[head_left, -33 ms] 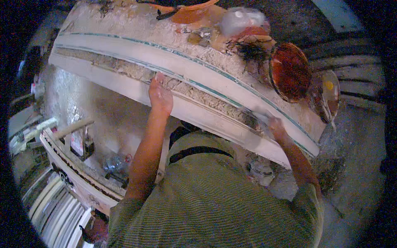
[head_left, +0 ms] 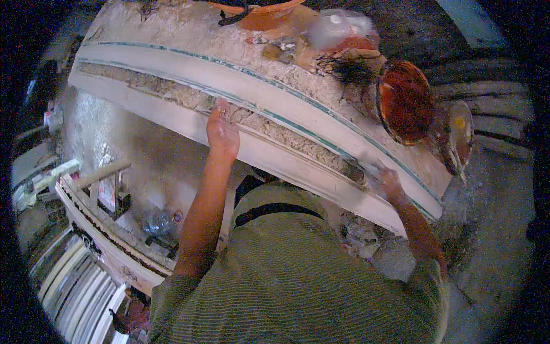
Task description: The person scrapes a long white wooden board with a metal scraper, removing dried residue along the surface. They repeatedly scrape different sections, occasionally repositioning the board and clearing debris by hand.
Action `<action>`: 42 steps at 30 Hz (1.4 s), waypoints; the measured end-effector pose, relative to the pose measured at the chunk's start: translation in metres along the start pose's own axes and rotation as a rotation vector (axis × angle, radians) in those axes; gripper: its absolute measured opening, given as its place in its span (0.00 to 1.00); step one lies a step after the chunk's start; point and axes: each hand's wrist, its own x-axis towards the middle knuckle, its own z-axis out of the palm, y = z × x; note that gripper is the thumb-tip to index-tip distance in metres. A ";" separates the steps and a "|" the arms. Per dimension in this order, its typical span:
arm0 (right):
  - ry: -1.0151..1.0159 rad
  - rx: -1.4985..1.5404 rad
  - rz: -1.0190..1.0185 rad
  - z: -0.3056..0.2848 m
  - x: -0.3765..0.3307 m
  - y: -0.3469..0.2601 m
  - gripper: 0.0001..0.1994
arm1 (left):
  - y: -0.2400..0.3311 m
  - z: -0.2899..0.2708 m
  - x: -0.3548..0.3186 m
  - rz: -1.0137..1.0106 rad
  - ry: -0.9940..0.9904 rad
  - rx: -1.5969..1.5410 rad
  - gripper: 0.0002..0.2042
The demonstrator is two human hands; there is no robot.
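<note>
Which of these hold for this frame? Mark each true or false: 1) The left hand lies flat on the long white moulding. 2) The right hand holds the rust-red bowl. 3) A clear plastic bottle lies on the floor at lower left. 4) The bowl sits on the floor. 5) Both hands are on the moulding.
1) True: the left hand rests palm-down on the long white moulding.
2) False: the right hand is at the moulding's right end, apart from the rust-red bowl.
3) True: a clear plastic bottle lies there.
4) False: the bowl sits on the rough bench top.
5) True.
</note>
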 end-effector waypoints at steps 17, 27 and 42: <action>0.449 0.584 -0.789 -0.112 0.314 -0.242 0.19 | 0.026 -0.045 0.078 0.410 -0.059 0.430 0.23; 0.080 0.486 -0.322 -0.103 0.181 -0.119 0.20 | 0.073 -0.078 0.084 0.173 -0.226 0.152 0.28; 0.821 0.343 -0.399 -0.116 0.374 -0.399 0.20 | 0.209 -0.128 0.203 -0.034 -0.282 0.125 0.31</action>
